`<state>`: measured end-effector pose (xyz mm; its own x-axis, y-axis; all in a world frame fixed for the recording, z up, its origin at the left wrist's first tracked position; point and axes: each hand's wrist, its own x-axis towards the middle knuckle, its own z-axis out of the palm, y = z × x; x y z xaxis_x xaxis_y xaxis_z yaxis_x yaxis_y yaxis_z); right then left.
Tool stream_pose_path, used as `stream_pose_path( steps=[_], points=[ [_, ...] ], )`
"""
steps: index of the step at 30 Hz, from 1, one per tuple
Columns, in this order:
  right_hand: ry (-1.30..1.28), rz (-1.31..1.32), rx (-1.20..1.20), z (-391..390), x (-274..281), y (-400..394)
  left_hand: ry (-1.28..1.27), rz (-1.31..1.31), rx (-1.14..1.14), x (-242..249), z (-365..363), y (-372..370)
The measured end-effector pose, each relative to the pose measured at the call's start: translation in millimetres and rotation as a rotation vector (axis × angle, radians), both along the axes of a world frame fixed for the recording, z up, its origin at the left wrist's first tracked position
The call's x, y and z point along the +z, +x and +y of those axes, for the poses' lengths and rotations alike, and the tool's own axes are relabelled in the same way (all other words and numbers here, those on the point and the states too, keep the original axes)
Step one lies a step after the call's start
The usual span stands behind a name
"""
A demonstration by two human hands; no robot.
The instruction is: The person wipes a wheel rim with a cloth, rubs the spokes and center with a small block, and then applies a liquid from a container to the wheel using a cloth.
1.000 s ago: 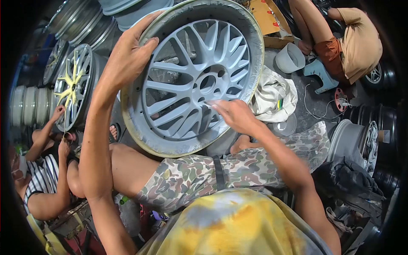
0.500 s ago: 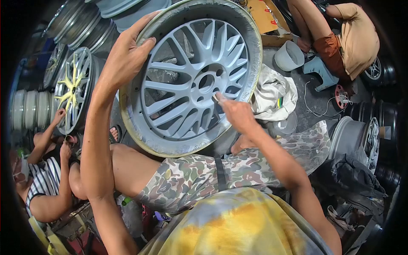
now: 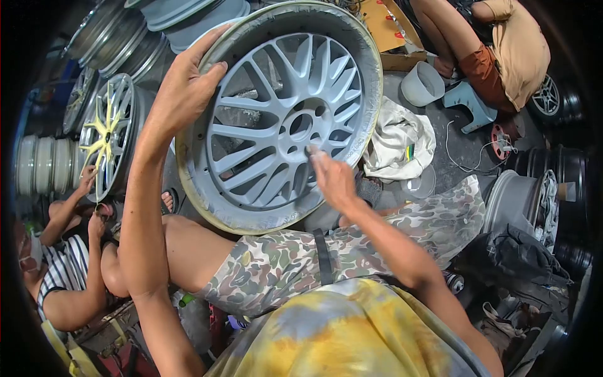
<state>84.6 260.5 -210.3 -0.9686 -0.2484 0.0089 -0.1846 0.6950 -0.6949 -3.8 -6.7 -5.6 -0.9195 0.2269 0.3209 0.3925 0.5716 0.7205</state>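
Note:
A large grey multi-spoke wheel rim (image 3: 292, 107) stands tilted against my lap, its outer lip scuffed and pale. My left hand (image 3: 191, 81) grips the lip at the upper left, thumb on the inner side and fingers behind the edge. Near the lower right of the hub, my right hand (image 3: 336, 182) is closed, its fingertips at the spokes. Whatever it pinches is too small and blurred to make out. Camouflage cloth (image 3: 282, 267) covers my thigh under the rim.
At the left a person (image 3: 69, 276) in stripes holds a yellow-centred rim (image 3: 103, 141). Another person (image 3: 518, 53) sits at the upper right near a grey bucket (image 3: 422, 85) and blue stool (image 3: 471, 107). White cloth (image 3: 402, 141) lies right of my rim; more rims (image 3: 512, 201) stand far right.
My right hand has moved left and slightly down across the spokes. The rim has shifted slightly left in view, while my left hand keeps its hold on the lip.

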Motion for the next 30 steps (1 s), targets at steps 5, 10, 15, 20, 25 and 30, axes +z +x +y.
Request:
stream_pose_path(
  steps=[5,10,15,20,25,30],
  points=[
    [-0.349,-0.088,0.009,-19,4,15,0.084,-0.077,0.023,-2,3,0],
    [0.190,0.315,0.074,16,-7,-9,0.067,-0.061,-0.010,2,5,0],
    [-0.354,-0.074,0.096,-35,31,-8,-0.034,0.043,-0.003,2,10,-1],
    [-1.170,-0.567,-0.149,-7,63,-76,0.041,0.017,-0.036,2,16,-7],
    [-0.982,-0.208,-0.383,32,41,-82,-0.016,0.026,-0.023,7,19,-15],
    [-0.052,0.406,-0.187,25,-12,-50,-0.091,-0.033,0.002,9,27,-34]
  ],
)
